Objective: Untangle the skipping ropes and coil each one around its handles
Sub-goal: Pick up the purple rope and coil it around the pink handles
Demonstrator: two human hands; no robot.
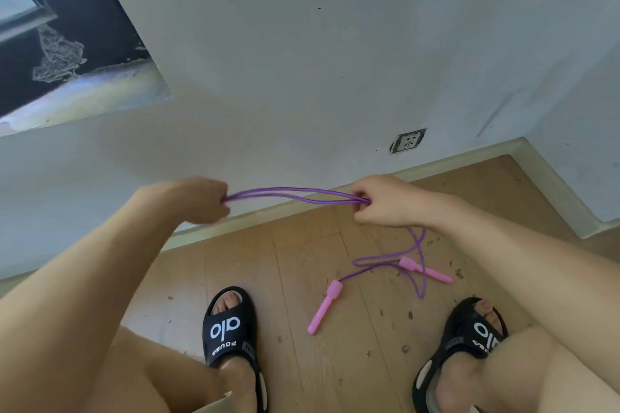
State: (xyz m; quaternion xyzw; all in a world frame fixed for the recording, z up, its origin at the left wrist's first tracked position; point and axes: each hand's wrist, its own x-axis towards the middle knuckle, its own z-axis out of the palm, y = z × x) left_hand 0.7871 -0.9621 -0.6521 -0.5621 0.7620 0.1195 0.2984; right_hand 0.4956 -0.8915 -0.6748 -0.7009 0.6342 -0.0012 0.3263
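Left hand (204, 199): pinches purple rope (295, 194) strands, frame centre.
Right hand (382, 203): grips the strands' other end.
Pink handles (323, 307): on floor (302, 278), lower right.
Advice: keep strands taut, feed slack evenly.

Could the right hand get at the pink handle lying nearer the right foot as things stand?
Probably not yet: the right hand pinches the purple rope, which the left hand also grips. Nothing covers that pink handle on the floor.
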